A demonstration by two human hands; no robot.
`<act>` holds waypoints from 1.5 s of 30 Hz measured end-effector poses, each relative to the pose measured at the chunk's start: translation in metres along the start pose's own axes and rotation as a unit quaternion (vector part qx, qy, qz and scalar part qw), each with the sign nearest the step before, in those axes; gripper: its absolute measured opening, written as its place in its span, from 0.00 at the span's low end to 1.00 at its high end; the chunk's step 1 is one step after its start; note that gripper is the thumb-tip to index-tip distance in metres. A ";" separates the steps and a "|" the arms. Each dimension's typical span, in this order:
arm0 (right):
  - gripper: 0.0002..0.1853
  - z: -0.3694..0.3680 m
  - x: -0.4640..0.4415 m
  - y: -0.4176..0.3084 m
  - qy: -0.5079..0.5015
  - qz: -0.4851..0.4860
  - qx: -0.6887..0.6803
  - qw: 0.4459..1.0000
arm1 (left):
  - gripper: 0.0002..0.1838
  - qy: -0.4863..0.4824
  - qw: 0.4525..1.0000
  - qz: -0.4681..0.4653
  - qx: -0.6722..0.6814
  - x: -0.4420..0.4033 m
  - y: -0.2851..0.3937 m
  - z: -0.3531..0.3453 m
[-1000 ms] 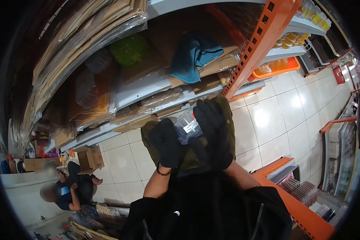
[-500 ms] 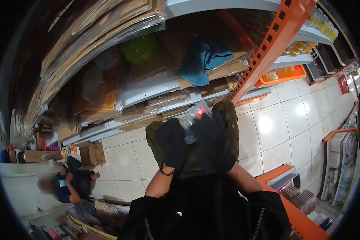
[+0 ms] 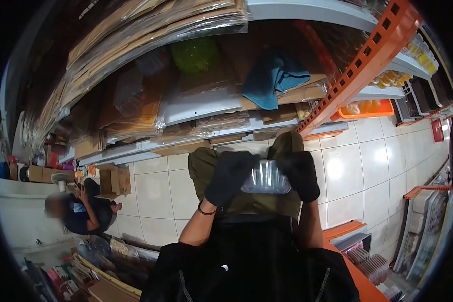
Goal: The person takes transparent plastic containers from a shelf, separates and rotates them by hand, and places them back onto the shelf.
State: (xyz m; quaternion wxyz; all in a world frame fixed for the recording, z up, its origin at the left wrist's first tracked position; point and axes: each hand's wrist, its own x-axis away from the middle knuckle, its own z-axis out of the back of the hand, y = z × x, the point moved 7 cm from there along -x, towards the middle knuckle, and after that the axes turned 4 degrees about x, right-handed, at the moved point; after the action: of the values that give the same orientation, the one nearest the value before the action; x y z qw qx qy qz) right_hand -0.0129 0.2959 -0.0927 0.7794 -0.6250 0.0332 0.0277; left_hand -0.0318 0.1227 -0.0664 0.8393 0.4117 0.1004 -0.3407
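Note:
Between my two black-gloved hands is a clear, ribbed plastic container (image 3: 267, 177), held in front of my olive trousers. My left hand (image 3: 231, 173) is closed at its left end, with a dark bracelet on the wrist. At its right end my right hand (image 3: 299, 176) is closed too, the fingers curled in towards the plastic. The gloves hide both ends of the container, and what is inside, if anything, cannot be made out.
Ahead stands a shelf rack with an orange post (image 3: 360, 68), plastic-wrapped cardboard (image 3: 151, 38) and a blue cloth (image 3: 274, 80). A person (image 3: 85, 206) sits on the left near an open cardboard box (image 3: 115, 181). An orange tray (image 3: 365, 109) is at right.
The plastic container has turned to lie crosswise between my hands, and the red patch seen on it is out of sight. My hands have moved further apart; the right one shifted right.

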 end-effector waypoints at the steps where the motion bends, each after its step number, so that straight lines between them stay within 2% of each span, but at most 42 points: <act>1: 0.12 -0.006 -0.003 -0.016 -0.021 0.031 0.133 0.990 | 0.09 -0.077 0.995 0.025 0.065 -0.004 0.003 -0.007; 2: 0.11 -0.006 -0.003 -0.027 0.001 0.056 0.147 0.987 | 0.10 0.048 0.983 0.078 0.161 -0.010 0.011 0.000; 4: 0.11 -0.005 -0.003 -0.044 0.046 0.108 0.175 0.977 | 0.10 0.074 0.978 0.088 0.173 -0.008 0.008 0.001; 6: 0.12 0.002 -0.001 -0.024 0.126 0.018 0.000 0.992 | 0.10 0.122 0.974 0.122 0.146 0.004 -0.004 0.003; 7: 0.12 0.003 0.000 -0.009 0.164 -0.028 -0.087 0.982 | 0.09 0.159 0.969 0.151 0.112 0.015 -0.013 0.003; 8: 0.12 0.008 0.002 -0.010 0.227 0.045 0.039 0.972 | 0.09 0.180 0.970 0.143 0.080 0.016 -0.014 0.006; 9: 0.13 0.006 0.002 -0.015 0.285 0.119 0.163 0.937 | 0.09 0.202 0.969 0.137 0.047 0.017 -0.014 0.010; 11: 0.13 0.004 0.004 -0.008 0.279 0.093 0.172 0.940 | 0.08 0.190 0.978 0.081 0.023 0.009 -0.006 0.016; 12: 0.13 0.003 0.006 -0.008 0.213 -0.002 0.059 0.975 | 0.07 0.175 0.982 0.065 0.032 0.004 -0.004 0.017; 13: 0.13 -0.002 0.005 -0.009 0.140 -0.094 -0.056 0.984 | 0.07 0.140 0.984 0.072 0.082 0.001 -0.003 0.013; 14: 0.13 -0.006 -0.003 -0.024 0.019 -0.074 0.081 0.994 | 0.06 0.102 0.983 0.079 0.130 0.000 -0.001 0.010; 15: 0.14 -0.009 -0.007 -0.034 0.017 -0.012 0.115 0.993 | 0.06 0.063 0.978 0.087 0.178 -0.001 0.003 0.006; 16: 0.14 -0.012 -0.007 -0.043 0.017 0.050 0.148 0.988 | 0.05 0.055 0.984 0.085 0.146 -0.005 0.011 0.005; 17: 0.14 -0.015 -0.006 -0.052 0.018 0.112 0.182 0.977 | 0.06 0.104 0.980 0.079 0.149 -0.006 0.011 0.009; 18: 0.13 -0.011 -0.004 -0.047 0.030 0.081 0.113 0.990 | 0.07 0.153 0.973 0.074 0.153 -0.005 0.009 0.013; 19: 0.11 -0.006 -0.001 -0.042 0.088 0.081 0.085 0.989 | 0.08 0.201 0.964 0.071 0.159 0.002 0.005 0.015; 20: 0.09 -0.002 0.000 -0.032 0.145 0.081 0.056 0.985 | 0.09 0.191 0.966 0.101 0.142 0.009 -0.009 0.011; 21: 0.07 0.000 0.002 -0.029 0.158 0.089 0.101 0.978 | 0.09 0.180 0.967 0.130 0.125 0.015 -0.021 0.009; 23: 0.05 0.005 0.007 -0.022 0.187 0.103 0.191 0.958 | 0.09 0.211 0.976 0.041 -0.048 0.011 -0.016 0.017; 24: 0.05 0.001 0.013 -0.024 0.187 0.158 0.249 0.937 | 0.06 0.194 0.928 0.219 0.231 0.017 -0.030 0.013; 27: 0.05 -0.010 0.000 -0.035 0.025 0.169 0.206 0.963 | 0.06 0.093 0.992 -0.032 0.084 -0.009 0.014 0.017; 28: 0.07 -0.017 0.000 -0.048 0.018 0.201 0.224 0.953 | 0.07 0.061 0.996 -0.068 0.021 0.000 0.018 0.004; 30: 0.12 -0.021 -0.001 -0.064 0.037 0.230 0.217 0.948 | 0.06 0.016 0.991 0.062 0.120 -0.001 0.010 0.002; 31: 0.11 -0.017 -0.004 -0.060 0.040 0.166 0.181 0.969 | 0.06 -0.006 0.977 0.126 0.170 -0.002 0.007 0.000; 33: 0.09 -0.013 -0.003 -0.046 0.044 0.029 0.108 0.993 | 0.06 0.081 0.984 0.078 0.140 -0.005 0.015 0.010; 35: 0.04 -0.004 0.000 -0.036 0.117 0.019 0.078 0.990 | 0.08 0.156 0.973 0.056 0.158 -0.004 0.014 0.015; 36: 0.04 0.001 0.003 -0.033 0.153 0.011 0.061 0.986 | 0.09 0.178 0.967 0.089 0.162 -0.001 0.010 0.018; 39: 0.20 0.000 0.004 -0.056 0.170 0.160 0.101 0.967 | 0.16 0.247 0.928 0.199 0.195 0.008 -0.005 0.026; 41: 0.28 -0.013 0.010 -0.079 0.133 0.205 0.175 0.954 | 0.21 0.300 0.876 0.282 0.249 0.015 -0.019 0.024; 42: 0.32 -0.020 0.012 -0.088 0.114 0.229 0.211 0.943 | 0.22 0.300 0.875 0.291 0.246 0.017 -0.021 0.025; 45: 0.36 -0.028 0.018 -0.082 0.130 0.229 0.254 0.931 | 0.24 0.309 0.857 0.320 0.262 0.021 -0.031 0.023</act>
State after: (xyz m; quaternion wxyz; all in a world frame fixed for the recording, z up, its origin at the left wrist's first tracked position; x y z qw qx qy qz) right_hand 0.0120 0.2509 -0.0203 0.8735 -0.3796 0.2825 0.1146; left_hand -0.0391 0.0812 -0.0807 0.6893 0.7095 0.1240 0.0778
